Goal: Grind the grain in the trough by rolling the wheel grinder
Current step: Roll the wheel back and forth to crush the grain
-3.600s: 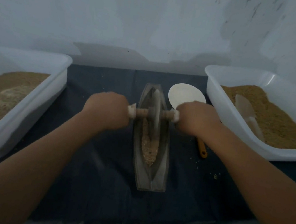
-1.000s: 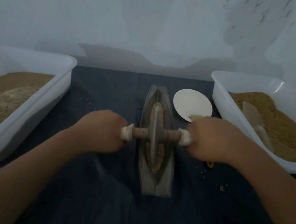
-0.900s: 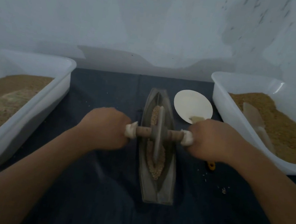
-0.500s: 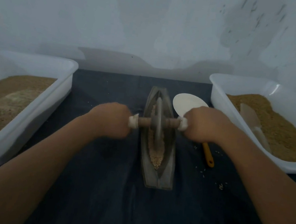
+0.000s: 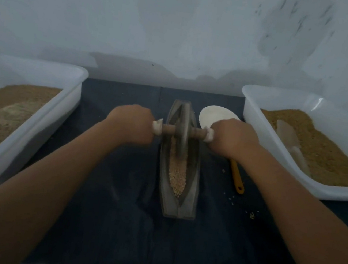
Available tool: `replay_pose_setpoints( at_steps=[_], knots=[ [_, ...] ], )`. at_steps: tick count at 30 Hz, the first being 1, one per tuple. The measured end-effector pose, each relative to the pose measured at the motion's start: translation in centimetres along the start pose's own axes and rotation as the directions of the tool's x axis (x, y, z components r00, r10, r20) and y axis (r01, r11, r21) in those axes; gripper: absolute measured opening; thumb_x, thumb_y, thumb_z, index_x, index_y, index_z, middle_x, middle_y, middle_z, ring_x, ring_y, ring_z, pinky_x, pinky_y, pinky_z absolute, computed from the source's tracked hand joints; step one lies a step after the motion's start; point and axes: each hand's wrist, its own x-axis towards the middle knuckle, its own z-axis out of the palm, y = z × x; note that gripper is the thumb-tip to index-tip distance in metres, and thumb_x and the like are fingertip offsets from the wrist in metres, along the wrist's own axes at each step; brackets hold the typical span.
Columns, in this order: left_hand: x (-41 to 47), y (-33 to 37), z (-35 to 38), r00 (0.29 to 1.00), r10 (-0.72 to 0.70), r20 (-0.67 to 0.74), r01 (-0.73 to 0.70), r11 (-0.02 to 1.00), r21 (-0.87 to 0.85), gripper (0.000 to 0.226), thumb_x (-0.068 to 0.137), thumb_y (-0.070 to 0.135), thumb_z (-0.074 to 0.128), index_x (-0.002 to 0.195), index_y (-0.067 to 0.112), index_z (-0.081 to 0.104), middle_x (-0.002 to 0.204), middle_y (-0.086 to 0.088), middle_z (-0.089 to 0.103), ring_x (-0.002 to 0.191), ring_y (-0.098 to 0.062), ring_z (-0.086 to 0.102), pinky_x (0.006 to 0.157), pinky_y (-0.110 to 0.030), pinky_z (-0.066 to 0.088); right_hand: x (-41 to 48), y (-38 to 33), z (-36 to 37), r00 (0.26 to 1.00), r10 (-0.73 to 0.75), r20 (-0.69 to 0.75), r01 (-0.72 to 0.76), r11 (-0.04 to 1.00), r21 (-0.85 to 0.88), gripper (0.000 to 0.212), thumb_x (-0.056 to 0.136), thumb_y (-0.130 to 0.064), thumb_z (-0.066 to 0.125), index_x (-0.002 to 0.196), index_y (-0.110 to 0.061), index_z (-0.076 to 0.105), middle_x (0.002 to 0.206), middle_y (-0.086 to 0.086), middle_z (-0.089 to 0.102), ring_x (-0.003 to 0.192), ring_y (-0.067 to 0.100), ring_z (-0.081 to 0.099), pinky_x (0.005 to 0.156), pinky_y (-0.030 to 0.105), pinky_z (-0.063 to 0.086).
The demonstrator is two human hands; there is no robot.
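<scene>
- White plastic tub (image 5: 35,135) is sitting well left of the grip, holding brownish meal.
- Left hand (image 5: 131,124) is curling its fingers tight round the left end of the axle, with a pale end cap showing just inside the fist.
- Wheel grinder (image 5: 183,131) is standing upright between the two fists. Its axle is running left to right, and its disc is facing edge-on to the person, in line with the trough.
- Trough (image 5: 193,178) is lying under the grip on a dark cloth (image 5: 116,190), its long axis pointing straight away from the person.
- Grain (image 5: 177,174) is lying in the channel on the near side of the wheel.
- Right hand (image 5: 233,138) is clenching the right end of the axle.
- Spoon (image 5: 217,115) is showing its white bowl just beyond the right fist, with its orange handle trailing out on the near side.
- Second tub (image 5: 256,120) is sitting right of the grip, a pale scoop (image 5: 287,135) lying on its meal.
- Compared with half a second ago, the wheel is sitting nearer the trough's far tip, baring more grain. Both fists are gripping as before.
</scene>
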Motion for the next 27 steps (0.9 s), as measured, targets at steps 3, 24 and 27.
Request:
replay_pose_setpoints(
  at_steps=[3,24,27],
  knots=[
    [-4.7,-0.6,1.2,0.991,0.130,0.039,-0.131,0.991,0.025,0.023,0.073,0.044,0.058,0.063,0.024,0.053,0.062,0.008,0.054,0.056,-0.012,0.053,0.052,-0.027,0.042,-5.3,0.7,-0.7,0.976,-0.109,0.186,0.094,0.992,0.088,0.025,0.078,-0.053,0.059,0.067,-0.031,0.062,0.061,-0.009,0.064,0.053,0.005,0.061,0.048,0.025,0.040],
    [-5.8,-0.9,3.3,0.997,0.067,-0.045,-0.067,0.998,0.007,0.027,0.072,0.051,0.053,0.063,0.025,0.053,0.058,0.011,0.052,0.052,-0.006,0.047,0.047,-0.023,0.030,-5.3,0.2,-1.1,0.970,-0.123,0.210,0.123,0.992,0.015,0.029,0.077,-0.051,0.060,0.061,-0.027,0.061,0.054,-0.009,0.060,0.049,0.004,0.057,0.045,0.025,0.036],
    [-1.6,-0.6,2.4,0.998,-0.059,-0.030,0.057,0.996,-0.067,0.027,0.079,0.049,0.059,0.069,0.024,0.058,0.071,0.007,0.060,0.063,-0.017,0.058,0.058,-0.030,0.047,-1.2,-0.4,-0.7,0.994,-0.052,-0.092,0.044,0.996,-0.082,0.031,0.085,-0.048,0.061,0.062,-0.028,0.057,0.061,-0.009,0.056,0.055,0.009,0.052,0.051,0.027,0.036]
  ],
)
